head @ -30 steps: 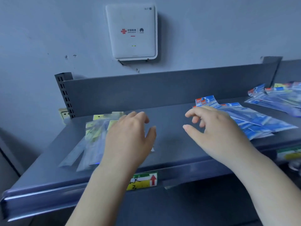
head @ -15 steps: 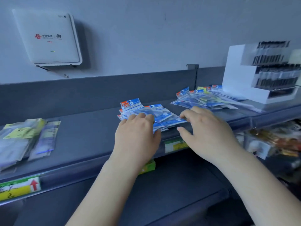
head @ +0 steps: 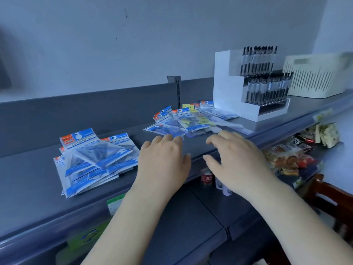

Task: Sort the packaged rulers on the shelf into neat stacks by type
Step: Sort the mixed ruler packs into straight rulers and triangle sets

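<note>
A stack of blue-and-white ruler packs (head: 95, 159) lies on the grey shelf (head: 28, 188) at the left. Farther right, a loose fan of mixed blue and yellow ruler packs (head: 191, 121) is spread beside a white pen display. My left hand (head: 164, 159) hovers palm down between the two piles, fingers apart, its fingertips at the near edge of the mixed fan. My right hand (head: 235, 155) hovers over the shelf's front edge just below that fan, fingers spread. Neither hand holds anything.
A white stepped display of black pens (head: 248, 88) stands at the back right, with a cream slatted basket (head: 317, 75) beside it. Snack packets (head: 290, 157) fill the lower shelf at the right. A wooden chair back (head: 332, 199) sits at the lower right.
The view has swung right along the shelf. Both hands left the blue stack, which now lies to their left, and moved over to the mixed fan of packs.
</note>
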Demonstrator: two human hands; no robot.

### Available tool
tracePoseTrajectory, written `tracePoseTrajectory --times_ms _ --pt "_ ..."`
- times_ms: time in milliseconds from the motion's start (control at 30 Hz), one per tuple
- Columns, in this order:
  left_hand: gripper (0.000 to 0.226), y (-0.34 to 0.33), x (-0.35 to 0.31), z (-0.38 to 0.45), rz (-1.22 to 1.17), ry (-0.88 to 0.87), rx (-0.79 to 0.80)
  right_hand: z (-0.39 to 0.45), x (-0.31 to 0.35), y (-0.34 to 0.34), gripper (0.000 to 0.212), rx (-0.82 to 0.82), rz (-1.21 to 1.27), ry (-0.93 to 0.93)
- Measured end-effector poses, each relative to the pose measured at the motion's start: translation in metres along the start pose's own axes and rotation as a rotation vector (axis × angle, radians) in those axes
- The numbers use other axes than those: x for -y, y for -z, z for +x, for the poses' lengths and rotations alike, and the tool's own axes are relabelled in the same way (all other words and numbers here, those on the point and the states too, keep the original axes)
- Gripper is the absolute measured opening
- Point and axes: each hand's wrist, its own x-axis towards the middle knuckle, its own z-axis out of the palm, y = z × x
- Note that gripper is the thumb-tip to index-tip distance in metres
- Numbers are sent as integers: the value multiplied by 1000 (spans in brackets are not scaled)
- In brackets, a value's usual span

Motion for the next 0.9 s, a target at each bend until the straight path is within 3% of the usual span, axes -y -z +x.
tracePoseTrajectory --times_ms 533,700,800,900 --pt "32 -73 -64 129 8 -5 64 100 -143 -55 33 15 185 -90" --pt "33 -89 -76 147 43 31 91 140 -172 -76 35 79 165 -24" --pt "35 -99 -81 154 68 97 139 156 -183 -89 40 209 86 25" --pt "39 -106 -87 157 114 167 174 164 -190 -99 32 259 62 80"
